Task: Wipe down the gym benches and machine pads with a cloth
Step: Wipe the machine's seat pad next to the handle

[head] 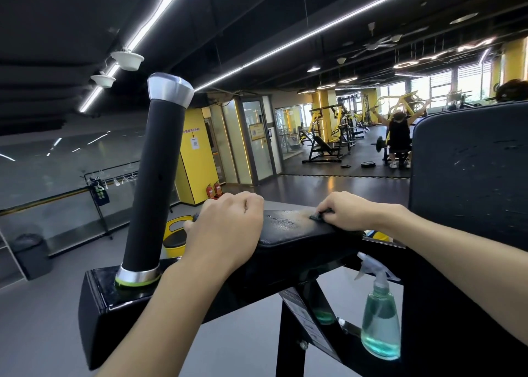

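Observation:
A narrow black arm pad of a gym machine runs across the middle, its top speckled with wet droplets. My left hand is curled over the pad's left end and grips it. My right hand rests on the pad's right part and pinches a small dark cloth against the surface. A large black back pad stands upright at the right, with scuffed marks on it. A clear spray bottle holding green liquid stands on the machine's black frame, below my right forearm.
A thick black handle post with silver caps rises from the frame just left of my left hand. A yellow stool sits behind it. A coat rack, a bin and yellow machines with a seated person lie farther off.

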